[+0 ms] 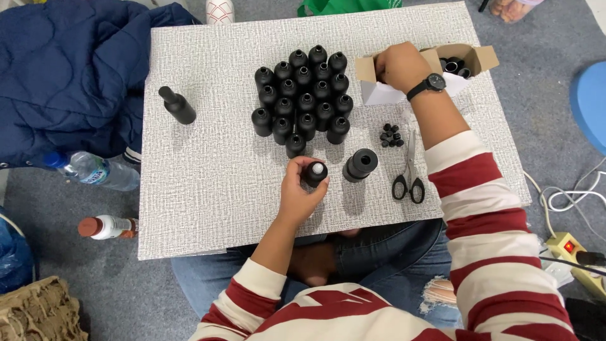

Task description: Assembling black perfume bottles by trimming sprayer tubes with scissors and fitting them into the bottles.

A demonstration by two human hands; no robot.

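My left hand [300, 192] grips a small black bottle [315, 173] with a white insert in its neck, upright on the grey textured board [208, 183]. My right hand [398, 66], with a black wristwatch, reaches into an open white cardboard box [382, 91] at the back right; its fingertips are hidden inside. Several uncapped black bottles [303, 95] stand clustered in rows behind the held one. A wider black bottle [360, 165] stands just right of it. A capped black bottle [177, 105] stands alone at the left.
Small black caps [391, 135] and black-handled scissors [408, 180] lie at the right. Off the board are a blue quilted jacket [63, 69], a plastic water bottle [95, 170], a small white red-capped bottle [107, 227], a power strip [571, 249] with cables, a blue stool [590, 101].
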